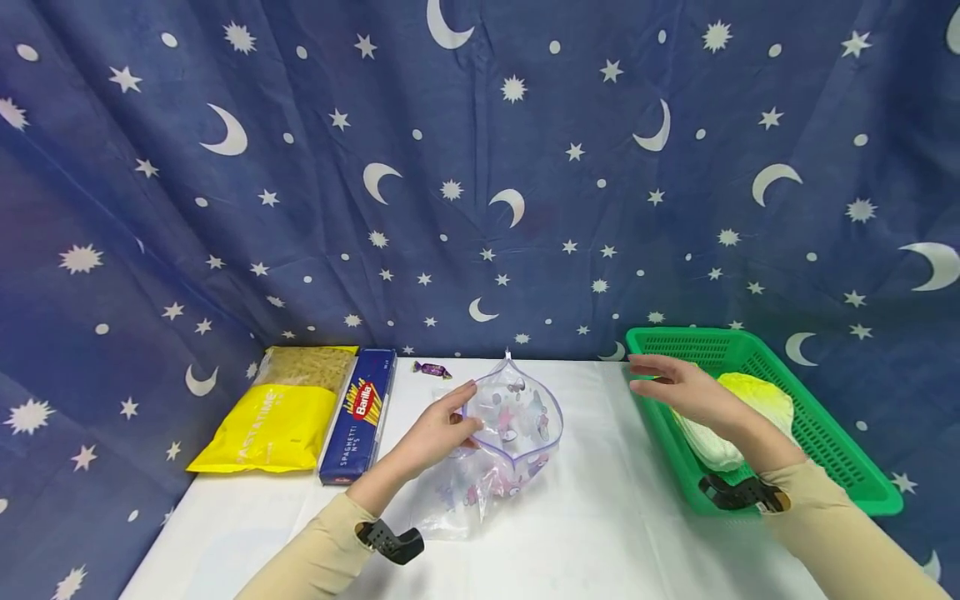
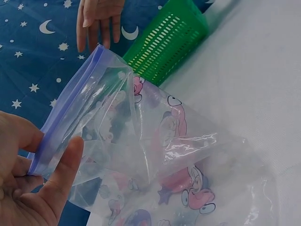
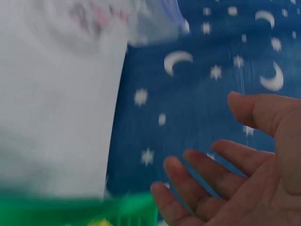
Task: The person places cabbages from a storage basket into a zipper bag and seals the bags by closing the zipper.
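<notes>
A clear zip bag with pink cartoon prints and a purple zip edge stands with its mouth spread wide. My left hand pinches the bag's rim between thumb and fingers, as the left wrist view also shows at the purple zip strip. Over the near-left side of the green basket, my right hand hovers with its fingers extended and nothing in them. Inside the basket lies a Chinese cabbage, partly hidden behind the right hand and wrist.
A yellow pasta bag and a blue spaghetti box lie at the table's left. One purple-wrapped candy sits near the back edge. Behind the white table hangs a blue star-patterned curtain.
</notes>
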A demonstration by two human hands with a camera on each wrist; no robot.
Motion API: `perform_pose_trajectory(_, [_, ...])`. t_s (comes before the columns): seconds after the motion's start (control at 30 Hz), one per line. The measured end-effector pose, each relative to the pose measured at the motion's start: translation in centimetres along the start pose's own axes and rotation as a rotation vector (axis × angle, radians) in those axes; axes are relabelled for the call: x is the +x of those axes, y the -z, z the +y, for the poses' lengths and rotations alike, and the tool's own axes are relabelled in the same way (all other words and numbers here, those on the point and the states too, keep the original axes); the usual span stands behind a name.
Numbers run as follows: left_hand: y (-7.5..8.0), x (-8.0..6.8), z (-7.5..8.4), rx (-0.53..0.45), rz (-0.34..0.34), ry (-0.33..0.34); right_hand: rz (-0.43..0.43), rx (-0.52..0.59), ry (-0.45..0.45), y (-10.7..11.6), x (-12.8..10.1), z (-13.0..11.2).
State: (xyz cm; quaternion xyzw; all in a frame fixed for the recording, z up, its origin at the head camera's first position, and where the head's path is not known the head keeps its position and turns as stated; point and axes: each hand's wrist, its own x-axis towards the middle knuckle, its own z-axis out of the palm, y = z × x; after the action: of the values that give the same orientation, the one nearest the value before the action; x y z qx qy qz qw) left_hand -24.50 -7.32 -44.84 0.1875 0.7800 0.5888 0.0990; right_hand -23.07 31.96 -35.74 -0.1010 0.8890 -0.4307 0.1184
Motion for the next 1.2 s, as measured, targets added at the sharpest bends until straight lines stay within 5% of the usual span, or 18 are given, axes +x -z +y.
perform_pose_trajectory(0.37, [0.2, -0.1, 0.0, 0.0, 0.005, 0.005, 0.024, -0.069, -0.091, 5.2, -1.0, 3.5])
perform_pose_trajectory(0.77, [-0.3, -0.8, 0.0, -0.022, -0.014, 0.018, -0.066, -0.093, -0.27, 6.8, -1.7, 8.0])
perform_pose_trajectory(1.2, [-0.5, -0.2, 0.3, -0.006, -0.027, 0.012, -0.089, -0.042, -0.423, 7.9, -1.4, 10.1])
